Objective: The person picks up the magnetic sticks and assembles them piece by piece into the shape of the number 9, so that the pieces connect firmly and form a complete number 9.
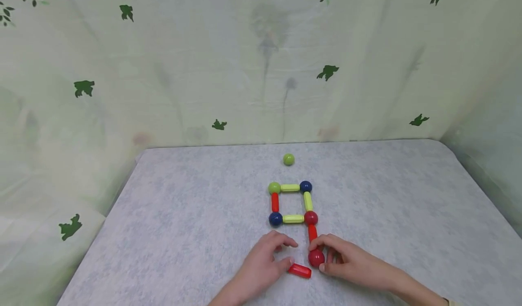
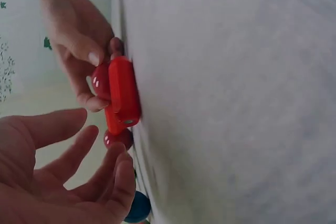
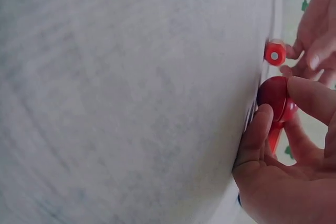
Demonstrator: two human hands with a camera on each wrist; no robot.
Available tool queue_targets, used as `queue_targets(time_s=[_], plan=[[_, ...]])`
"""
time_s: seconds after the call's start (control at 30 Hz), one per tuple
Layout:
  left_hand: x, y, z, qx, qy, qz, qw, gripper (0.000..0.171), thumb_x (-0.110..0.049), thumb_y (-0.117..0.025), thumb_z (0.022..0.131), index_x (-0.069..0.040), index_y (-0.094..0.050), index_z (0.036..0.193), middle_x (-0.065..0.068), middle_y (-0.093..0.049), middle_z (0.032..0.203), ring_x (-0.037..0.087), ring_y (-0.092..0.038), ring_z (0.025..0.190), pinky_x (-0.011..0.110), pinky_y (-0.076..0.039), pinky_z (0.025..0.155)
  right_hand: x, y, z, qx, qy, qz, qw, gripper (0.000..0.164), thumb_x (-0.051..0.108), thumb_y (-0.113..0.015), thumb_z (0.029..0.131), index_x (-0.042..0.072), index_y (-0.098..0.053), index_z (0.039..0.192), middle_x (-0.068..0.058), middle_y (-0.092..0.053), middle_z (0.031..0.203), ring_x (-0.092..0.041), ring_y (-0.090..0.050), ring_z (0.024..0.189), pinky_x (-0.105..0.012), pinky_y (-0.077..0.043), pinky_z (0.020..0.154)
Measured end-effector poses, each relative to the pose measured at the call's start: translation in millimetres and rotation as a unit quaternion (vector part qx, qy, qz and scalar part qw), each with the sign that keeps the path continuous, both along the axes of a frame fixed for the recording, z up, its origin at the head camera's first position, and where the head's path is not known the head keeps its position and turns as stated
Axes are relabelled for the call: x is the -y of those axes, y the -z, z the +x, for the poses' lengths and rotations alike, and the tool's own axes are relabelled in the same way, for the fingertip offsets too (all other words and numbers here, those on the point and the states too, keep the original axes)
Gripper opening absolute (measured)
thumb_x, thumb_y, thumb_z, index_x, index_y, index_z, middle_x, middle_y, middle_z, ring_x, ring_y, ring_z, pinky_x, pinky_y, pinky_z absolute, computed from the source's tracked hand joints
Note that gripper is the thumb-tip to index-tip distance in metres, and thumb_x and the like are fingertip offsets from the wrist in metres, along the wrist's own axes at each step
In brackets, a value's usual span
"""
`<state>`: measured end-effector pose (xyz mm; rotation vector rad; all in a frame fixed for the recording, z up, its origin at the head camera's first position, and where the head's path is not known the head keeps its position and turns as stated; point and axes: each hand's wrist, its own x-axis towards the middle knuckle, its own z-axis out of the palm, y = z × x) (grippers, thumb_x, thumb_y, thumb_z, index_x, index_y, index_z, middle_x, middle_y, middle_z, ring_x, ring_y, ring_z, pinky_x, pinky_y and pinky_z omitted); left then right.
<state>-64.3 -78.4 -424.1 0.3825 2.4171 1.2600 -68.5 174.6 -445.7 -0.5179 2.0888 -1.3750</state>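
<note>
My right hand [image 1: 354, 261] pinches a red ball [image 1: 316, 258] between thumb and fingers, low on the table. That ball sits at the near end of a red rod [image 1: 312, 232], whose other end meets a second red ball [image 1: 311, 217]. Beside the pinched ball, a loose red rod [image 1: 299, 271] lies on the tabletop. My left hand [image 1: 263, 261] hovers just left of it, fingers loosely bent and nothing between them. In the left wrist view the loose rod [image 2: 124, 93] appears beyond the left fingertips, partly in front of the pinched ball.
A square of rods and balls lies ahead of the hands, with a green ball [image 1: 274, 187], blue balls [image 1: 275, 219] and yellow-green rods [image 1: 293, 219]. A separate green ball [image 1: 288, 159] rests near the table's [image 1: 183, 215] far edge. A patterned curtain [image 1: 244, 70] hangs behind.
</note>
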Motion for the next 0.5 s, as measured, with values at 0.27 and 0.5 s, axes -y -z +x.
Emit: queue_targets(time_s=[0.27,0.5], plan=[[-1.6,14.0,4.6,0.012,0.081,-0.062,0.9947,0.023,-0.013,-0.08,0.082,-0.02,-0.071,0.102,-0.015,-0.049,0.091,0.005,-0.049,0.082,0.025,-0.046,0.073,-1.1,-0.9,0.9,0.008,0.0,-0.003,1.0,0.035,0.015,-0.069,0.091,0.02,-0.058,0.124,-0.004,-0.057,0.108,-0.023,-0.056,0.088,-0.025,-0.048,0.069],[1.9,13.5,3.2,0.011,0.033,-0.03,0.999,0.016,-0.01,-0.076,0.085,-0.019,-0.069,0.096,-0.007,-0.052,0.081,0.011,-0.05,0.067,0.024,-0.043,0.058,0.0,-3.2,2.5,0.033,0.011,-0.007,0.999,0.033,0.014,-0.069,0.092,0.018,-0.058,0.123,-0.006,-0.058,0.106,-0.024,-0.055,0.089,-0.026,-0.047,0.068]])
